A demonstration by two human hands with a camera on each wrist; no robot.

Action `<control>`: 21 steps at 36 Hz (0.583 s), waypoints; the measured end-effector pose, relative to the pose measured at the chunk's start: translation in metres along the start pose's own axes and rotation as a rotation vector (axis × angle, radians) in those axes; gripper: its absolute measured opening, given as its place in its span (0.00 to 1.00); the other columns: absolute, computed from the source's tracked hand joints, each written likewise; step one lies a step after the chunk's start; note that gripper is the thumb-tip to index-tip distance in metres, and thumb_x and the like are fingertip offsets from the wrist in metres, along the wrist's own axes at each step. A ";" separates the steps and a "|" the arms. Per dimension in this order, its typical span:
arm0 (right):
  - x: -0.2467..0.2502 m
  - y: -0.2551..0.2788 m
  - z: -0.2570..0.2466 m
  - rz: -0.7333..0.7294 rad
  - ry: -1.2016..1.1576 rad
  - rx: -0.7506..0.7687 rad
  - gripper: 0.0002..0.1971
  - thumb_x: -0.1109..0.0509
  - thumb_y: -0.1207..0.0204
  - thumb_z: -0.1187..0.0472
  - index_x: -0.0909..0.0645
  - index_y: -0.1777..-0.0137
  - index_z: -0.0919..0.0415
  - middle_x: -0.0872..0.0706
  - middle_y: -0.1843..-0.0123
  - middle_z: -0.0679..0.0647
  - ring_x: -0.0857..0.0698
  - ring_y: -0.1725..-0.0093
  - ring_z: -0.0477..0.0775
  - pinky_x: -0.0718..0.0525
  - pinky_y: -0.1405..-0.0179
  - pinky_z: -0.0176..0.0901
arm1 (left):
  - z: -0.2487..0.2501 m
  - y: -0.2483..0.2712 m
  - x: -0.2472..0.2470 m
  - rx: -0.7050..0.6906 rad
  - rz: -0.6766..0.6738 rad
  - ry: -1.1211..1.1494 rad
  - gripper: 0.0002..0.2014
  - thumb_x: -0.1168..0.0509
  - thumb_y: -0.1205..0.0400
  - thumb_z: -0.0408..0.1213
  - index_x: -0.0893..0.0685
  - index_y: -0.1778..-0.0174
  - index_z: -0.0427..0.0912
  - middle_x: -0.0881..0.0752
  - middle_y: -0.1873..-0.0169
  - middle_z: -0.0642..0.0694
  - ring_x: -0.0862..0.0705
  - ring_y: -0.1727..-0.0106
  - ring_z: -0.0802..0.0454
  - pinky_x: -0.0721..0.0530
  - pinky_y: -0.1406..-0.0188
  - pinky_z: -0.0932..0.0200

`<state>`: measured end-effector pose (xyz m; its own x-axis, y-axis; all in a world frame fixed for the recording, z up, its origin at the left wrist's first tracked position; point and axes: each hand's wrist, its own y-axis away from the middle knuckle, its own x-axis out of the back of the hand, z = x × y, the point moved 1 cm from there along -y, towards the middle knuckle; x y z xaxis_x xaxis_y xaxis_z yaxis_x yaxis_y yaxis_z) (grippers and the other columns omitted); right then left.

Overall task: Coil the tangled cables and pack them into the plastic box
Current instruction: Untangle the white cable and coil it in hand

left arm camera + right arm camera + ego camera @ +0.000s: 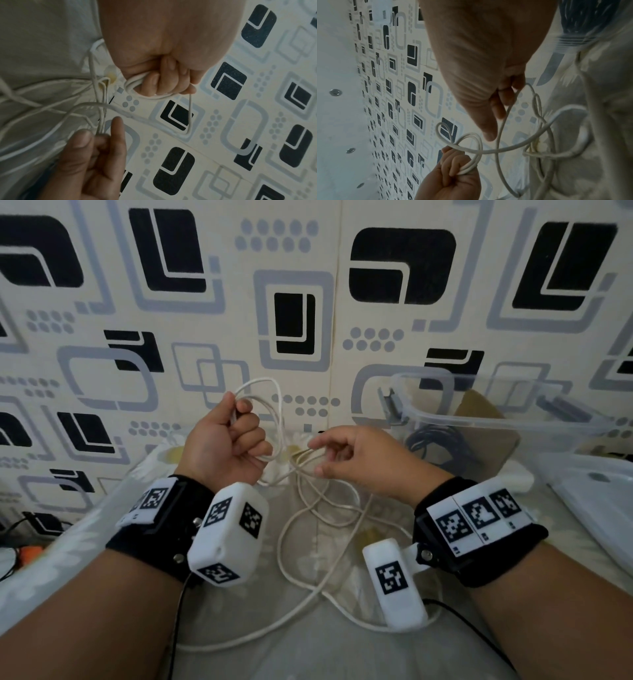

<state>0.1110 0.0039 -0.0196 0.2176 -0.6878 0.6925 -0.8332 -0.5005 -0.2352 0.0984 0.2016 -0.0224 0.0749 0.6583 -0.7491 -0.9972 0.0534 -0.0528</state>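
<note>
My left hand [236,436] is raised and grips several coiled loops of the white cable [280,419] in its fist; the left wrist view shows the coil [137,93] wrapped under the curled fingers [164,81]. The right hand [349,457] is just to the right of it and pinches loose strands of the same cable between thumb and fingers [508,97], index finger stretched out. The rest of the cable [279,542] lies in tangled loops on the sheet below both hands. The clear plastic box [496,421] stands open at the right, with a dark coiled cable [442,446] inside.
The box's clear lid [603,508] lies at the far right on the pale sheet [342,655]. A patterned wall [294,302] rises close behind. Black wires [20,525] lie low at the far left, off the sheet's edge.
</note>
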 end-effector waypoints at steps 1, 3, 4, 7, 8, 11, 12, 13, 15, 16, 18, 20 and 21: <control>-0.002 0.001 0.000 -0.033 -0.048 -0.001 0.17 0.21 0.29 0.59 0.15 0.41 0.50 0.14 0.55 0.46 0.16 0.57 0.43 0.17 0.45 0.39 | 0.000 0.000 -0.001 0.001 -0.001 -0.001 0.21 0.50 0.12 0.50 0.27 0.70 0.47 0.40 0.86 0.53 0.42 0.88 0.59 0.40 0.85 0.67; -0.006 0.002 -0.001 -0.091 -0.145 0.008 0.18 0.21 0.30 0.62 0.16 0.41 0.53 0.12 0.48 0.50 0.13 0.48 0.47 0.16 0.39 0.42 | -0.001 0.001 -0.001 0.004 -0.006 -0.002 0.21 0.50 0.12 0.50 0.28 0.70 0.47 0.40 0.86 0.53 0.42 0.88 0.59 0.39 0.85 0.68; -0.008 0.003 -0.001 -0.124 -0.175 0.018 0.19 0.21 0.29 0.63 0.17 0.39 0.53 0.13 0.44 0.51 0.14 0.44 0.46 0.16 0.37 0.42 | -0.001 0.001 -0.002 0.006 -0.008 -0.002 0.21 0.50 0.12 0.50 0.28 0.69 0.47 0.40 0.86 0.53 0.42 0.88 0.59 0.39 0.85 0.68; -0.008 0.006 -0.003 -0.242 -0.128 0.031 0.21 0.24 0.26 0.58 0.20 0.34 0.44 0.17 0.35 0.42 0.21 0.34 0.38 0.21 0.34 0.35 | -0.001 0.001 -0.002 0.010 -0.016 0.001 0.21 0.49 0.12 0.50 0.27 0.70 0.47 0.40 0.86 0.53 0.42 0.88 0.59 0.39 0.85 0.68; -0.008 0.007 -0.004 -0.269 -0.112 0.031 0.18 0.25 0.25 0.56 0.20 0.36 0.43 0.17 0.34 0.40 0.22 0.33 0.37 0.23 0.34 0.35 | -0.002 0.002 -0.003 0.011 -0.020 0.003 0.21 0.49 0.12 0.50 0.27 0.71 0.47 0.40 0.86 0.53 0.42 0.88 0.59 0.38 0.86 0.68; -0.009 0.008 -0.005 -0.245 -0.136 0.060 0.06 0.27 0.23 0.57 0.17 0.48 0.54 0.13 0.43 0.49 0.17 0.45 0.40 0.21 0.38 0.39 | -0.002 0.001 -0.003 0.016 -0.027 0.004 0.23 0.49 0.12 0.50 0.26 0.73 0.47 0.40 0.86 0.53 0.47 0.85 0.58 0.39 0.85 0.67; -0.009 0.007 -0.005 -0.205 -0.164 0.062 0.05 0.27 0.23 0.57 0.17 0.51 0.57 0.12 0.47 0.54 0.15 0.48 0.46 0.19 0.39 0.43 | -0.002 0.001 -0.002 0.017 -0.026 0.004 0.24 0.50 0.12 0.50 0.26 0.74 0.47 0.40 0.86 0.53 0.47 0.86 0.58 0.39 0.85 0.67; -0.009 0.007 -0.005 -0.162 -0.218 0.047 0.06 0.29 0.21 0.57 0.18 0.53 0.60 0.11 0.51 0.57 0.13 0.49 0.54 0.18 0.39 0.48 | -0.001 0.001 -0.001 0.015 -0.022 0.004 0.24 0.50 0.12 0.50 0.26 0.74 0.47 0.40 0.86 0.53 0.45 0.87 0.58 0.39 0.85 0.67; -0.009 0.004 -0.003 -0.062 -0.403 -0.017 0.11 0.34 0.18 0.57 0.21 0.54 0.65 0.12 0.60 0.57 0.13 0.54 0.64 0.15 0.41 0.55 | 0.001 0.000 0.001 0.012 -0.007 0.007 0.25 0.50 0.12 0.50 0.26 0.75 0.47 0.40 0.86 0.53 0.42 0.88 0.59 0.40 0.84 0.67; -0.008 0.003 -0.002 -0.001 -0.479 -0.045 0.11 0.36 0.17 0.57 0.22 0.54 0.64 0.14 0.63 0.55 0.13 0.59 0.63 0.14 0.43 0.57 | 0.002 0.000 0.002 0.012 0.000 0.010 0.25 0.50 0.12 0.50 0.26 0.75 0.47 0.40 0.86 0.53 0.42 0.88 0.59 0.40 0.84 0.67; -0.007 0.001 0.001 0.147 -0.539 -0.080 0.04 0.37 0.16 0.57 0.24 0.50 0.57 0.18 0.65 0.55 0.16 0.67 0.55 0.13 0.50 0.60 | 0.003 0.000 0.004 0.015 0.010 0.021 0.25 0.50 0.12 0.50 0.26 0.75 0.47 0.39 0.86 0.53 0.41 0.88 0.59 0.41 0.83 0.67; -0.005 -0.001 0.005 0.280 -0.514 -0.097 0.06 0.37 0.16 0.60 0.28 0.45 0.46 0.20 0.64 0.55 0.20 0.74 0.49 0.12 0.61 0.58 | 0.004 -0.001 0.005 0.018 0.019 0.033 0.24 0.50 0.12 0.50 0.27 0.75 0.47 0.39 0.86 0.53 0.41 0.88 0.59 0.42 0.83 0.67; -0.005 -0.002 0.007 0.327 -0.478 -0.088 0.09 0.38 0.16 0.61 0.29 0.44 0.43 0.21 0.64 0.55 0.22 0.76 0.44 0.13 0.68 0.52 | 0.004 -0.001 0.005 0.020 0.021 0.040 0.24 0.50 0.12 0.50 0.27 0.75 0.47 0.39 0.86 0.53 0.41 0.88 0.58 0.42 0.83 0.67</control>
<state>0.1150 0.0044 -0.0269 0.1302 -0.9703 0.2039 -0.9304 -0.1906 -0.3131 0.0997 0.2078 -0.0241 0.0535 0.6292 -0.7754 -0.9982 0.0552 -0.0240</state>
